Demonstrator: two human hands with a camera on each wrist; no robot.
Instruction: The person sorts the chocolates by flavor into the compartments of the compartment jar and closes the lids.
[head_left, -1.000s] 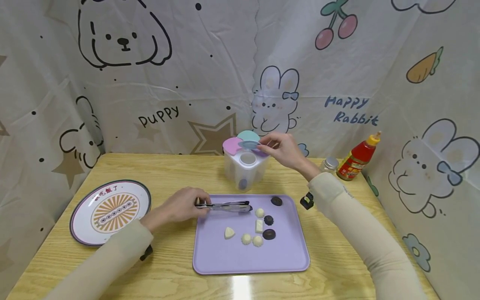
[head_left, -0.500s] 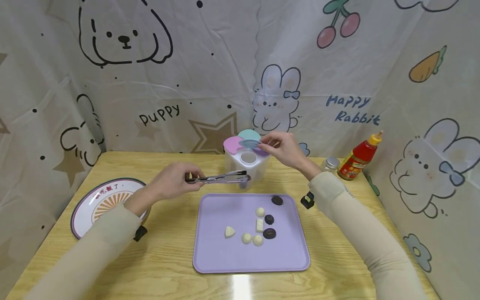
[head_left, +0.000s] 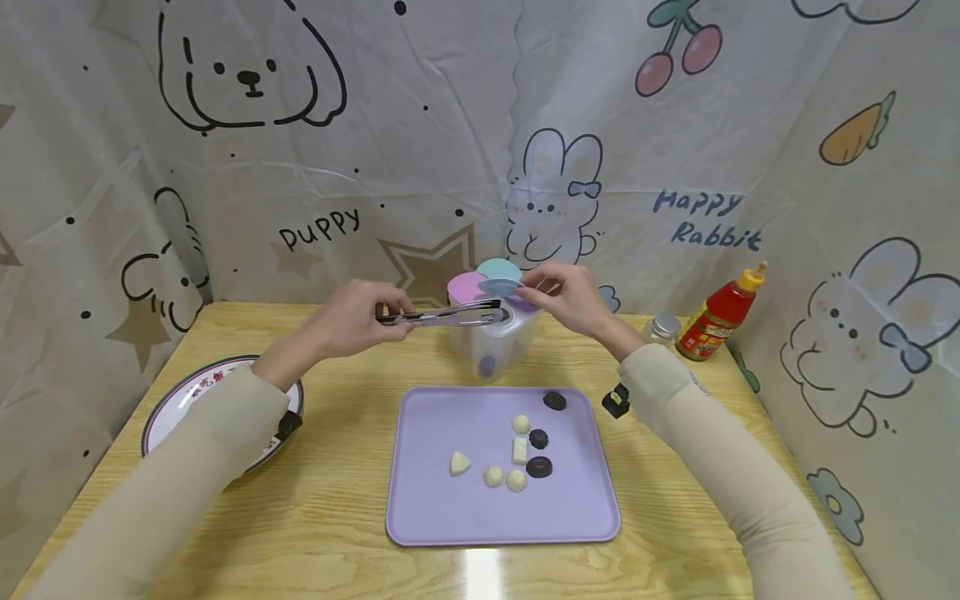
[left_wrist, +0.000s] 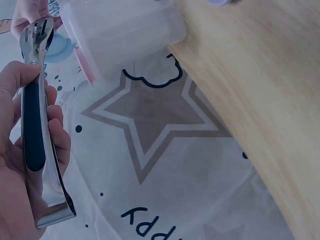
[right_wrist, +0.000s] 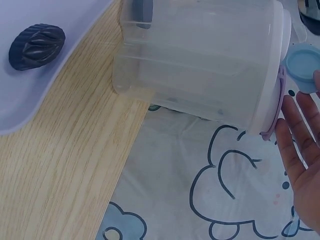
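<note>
Gripping metal tongs (left_wrist: pixel 35 125) in the left hand (head_left: pixel 358 317), thumb and fingers curled round the handles; pointing the tongs' tips toward the right hand (head_left: pixel 570 300), just above the open hole of a translucent container (head_left: pixel 501 343); too small to tell whether anything sits between those tips. Pinching a raised blue lid (right_wrist: pixel 304 65) in the right hand, with lower fingers extended close by a purple lid (right_wrist: pixel 275 107). Between the two hands, that same container, upright on the wooden tabletop (head_left: pixel 345 517); on its top, beyond the tongs, a pink lid (head_left: pixel 465 287) and a green lid (head_left: pixel 498 268); low on the front, a dark shape. Nearer the body than both hands, a lilac tray (head_left: pixel 435 517) with five white pieces (head_left: pixel 519 451) and three dark pieces (head_left: pixel 538 467); partly beneath the left forearm, a rimmed plate (head_left: pixel 167 421); right of the right hand, a silver-capped jar (head_left: pixel 664 326) and a red sauce bottle (head_left: pixel 711 323), side by side.
</note>
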